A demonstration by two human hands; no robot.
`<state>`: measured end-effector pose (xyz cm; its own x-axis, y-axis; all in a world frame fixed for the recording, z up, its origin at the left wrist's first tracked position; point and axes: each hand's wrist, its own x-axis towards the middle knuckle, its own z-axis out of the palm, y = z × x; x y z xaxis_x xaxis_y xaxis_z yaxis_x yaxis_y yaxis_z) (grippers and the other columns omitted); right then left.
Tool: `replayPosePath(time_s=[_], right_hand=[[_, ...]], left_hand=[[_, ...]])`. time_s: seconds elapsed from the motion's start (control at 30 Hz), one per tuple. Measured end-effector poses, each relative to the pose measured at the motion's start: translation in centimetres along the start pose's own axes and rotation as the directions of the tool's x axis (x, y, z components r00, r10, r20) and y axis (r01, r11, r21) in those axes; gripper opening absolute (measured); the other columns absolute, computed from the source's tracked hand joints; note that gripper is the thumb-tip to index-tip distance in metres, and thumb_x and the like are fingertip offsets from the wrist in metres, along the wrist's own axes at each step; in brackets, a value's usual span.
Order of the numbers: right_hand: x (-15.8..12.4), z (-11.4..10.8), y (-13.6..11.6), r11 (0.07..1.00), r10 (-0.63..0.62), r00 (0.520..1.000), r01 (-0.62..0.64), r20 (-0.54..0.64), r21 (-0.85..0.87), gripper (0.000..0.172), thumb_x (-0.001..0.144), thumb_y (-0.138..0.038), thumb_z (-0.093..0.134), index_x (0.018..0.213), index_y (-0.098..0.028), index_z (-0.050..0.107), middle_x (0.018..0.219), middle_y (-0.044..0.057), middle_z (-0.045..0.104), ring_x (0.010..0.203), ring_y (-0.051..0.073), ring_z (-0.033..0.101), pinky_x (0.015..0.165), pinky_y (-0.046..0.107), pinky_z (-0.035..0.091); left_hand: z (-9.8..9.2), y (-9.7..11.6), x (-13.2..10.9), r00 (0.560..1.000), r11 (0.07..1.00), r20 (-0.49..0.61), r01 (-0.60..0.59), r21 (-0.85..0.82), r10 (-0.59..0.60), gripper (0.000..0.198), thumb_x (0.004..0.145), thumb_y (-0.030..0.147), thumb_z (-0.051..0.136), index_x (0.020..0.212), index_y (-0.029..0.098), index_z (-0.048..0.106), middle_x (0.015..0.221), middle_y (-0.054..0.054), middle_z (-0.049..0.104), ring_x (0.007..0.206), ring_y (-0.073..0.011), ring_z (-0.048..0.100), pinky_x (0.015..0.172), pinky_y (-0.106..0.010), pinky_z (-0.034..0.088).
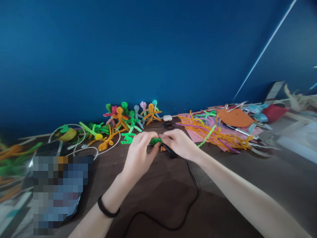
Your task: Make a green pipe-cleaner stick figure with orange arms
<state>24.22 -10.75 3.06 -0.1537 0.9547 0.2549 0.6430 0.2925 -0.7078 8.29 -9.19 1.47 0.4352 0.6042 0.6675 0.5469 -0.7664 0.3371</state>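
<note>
Over the middle of the dark table, my left hand [141,150] and my right hand [180,142] meet at the fingertips. Between them is a coiled green pipe cleaner piece [155,141], pinched by both and partly covered by fingers. Just below my right fingers a black corded tool [170,152] shows; its kind and whether I touch it cannot be made out. Its black cord [196,188] loops toward me across the table. A small orange bit [163,148] peeks out beside the tool. Left of my left hand lie bent green pipe cleaners [127,138].
Several pipe cleaner figures [120,117] stand along the blue wall, near a white earbud case [167,118]. Loose orange pipe cleaners [213,134] lie on pink paper at right, with scissors and orange paper [235,118] behind. A tablet-like device [84,185] and white cable [83,129] lie left.
</note>
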Motion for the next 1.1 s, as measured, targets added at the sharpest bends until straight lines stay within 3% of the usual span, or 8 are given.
replayPosePath(time_s=[0.1,0.37,0.5,0.63,0.73,0.9,1.1], right_hand=[[0.2,-0.1,0.3,0.992,0.052,0.996,-0.061,0.079,0.115,0.035,0.080,-0.032,0.039,0.050,-0.017,0.031,0.047,-0.005,0.028,0.045,0.006,0.027,0.047,0.024,0.016],[0.2,-0.4,0.2,0.842,0.145,0.959,-0.248,0.242,0.479,0.027,0.070,-0.020,0.042,0.046,-0.017,0.031,0.041,-0.007,0.025,0.039,0.005,0.020,0.042,0.024,0.012],[0.3,-0.6,0.0,0.757,0.166,0.938,-0.318,0.303,0.571,0.031,0.071,-0.025,0.046,0.044,-0.018,0.032,0.038,-0.008,0.022,0.036,0.004,0.016,0.041,0.024,0.007],[0.4,-0.8,0.0,0.777,0.162,0.932,-0.324,0.325,0.540,0.035,0.075,-0.028,0.046,0.044,-0.017,0.033,0.037,-0.008,0.023,0.036,0.004,0.017,0.040,0.023,0.009],[0.3,-1.0,0.1,0.856,0.109,0.959,-0.223,0.260,0.466,0.033,0.077,-0.030,0.047,0.049,-0.015,0.040,0.042,-0.006,0.032,0.039,0.004,0.025,0.041,0.021,0.016],[0.2,-1.2,0.0,0.910,-0.067,0.998,0.052,0.020,0.412,0.010,0.077,-0.026,0.054,0.077,-0.015,0.054,0.065,-0.003,0.051,0.056,0.007,0.046,0.052,0.020,0.035],[0.1,-1.2,-0.3,0.894,-0.031,1.000,0.028,-0.001,0.446,0.016,0.077,-0.030,0.056,0.075,-0.014,0.057,0.067,0.000,0.058,0.055,0.007,0.051,0.053,0.022,0.040]], left_hand=[[0.0,0.0,0.1,0.997,0.997,0.036,-0.070,0.028,0.069,0.010,0.081,0.016,0.047,0.088,0.021,0.052,0.084,-0.003,0.057,0.082,-0.0171,0.053,0.074,-0.031,0.042],[-0.2,-0.1,0.4,0.995,0.994,0.088,-0.039,-0.106,0.048,0.016,0.082,0.017,0.045,0.091,0.022,0.057,0.083,-0.004,0.055,0.081,-0.0171,0.053,0.073,-0.030,0.040],[-0.1,0.0,0.4,0.994,0.975,0.113,0.034,-0.220,-0.009,0.015,0.080,0.017,0.047,0.089,0.023,0.058,0.082,-0.004,0.056,0.079,-0.0163,0.053,0.071,-0.029,0.040],[-0.2,0.2,0.4,0.978,0.914,0.156,0.185,-0.362,-0.136,0.011,0.079,0.018,0.049,0.085,0.022,0.057,0.083,-0.001,0.059,0.076,-0.0137,0.052,0.068,-0.025,0.040],[-0.3,0.2,0.5,0.948,0.819,0.212,0.312,-0.482,-0.236,0.007,0.079,0.022,0.051,0.084,0.022,0.055,0.079,0.001,0.057,0.069,-0.0111,0.050,0.061,-0.022,0.038],[-0.5,0.1,0.7,0.891,0.588,0.296,0.450,-0.671,-0.344,0.007,0.077,0.027,0.055,0.081,0.020,0.054,0.072,0.002,0.050,0.061,-0.0084,0.045,0.054,-0.020,0.035],[-0.5,0.2,0.8,0.837,0.245,0.415,0.512,-0.823,-0.356,0.008,0.077,0.026,0.057,0.080,0.022,0.052,0.076,0.002,0.054,0.075,-0.0111,0.052,0.064,-0.021,0.039]])
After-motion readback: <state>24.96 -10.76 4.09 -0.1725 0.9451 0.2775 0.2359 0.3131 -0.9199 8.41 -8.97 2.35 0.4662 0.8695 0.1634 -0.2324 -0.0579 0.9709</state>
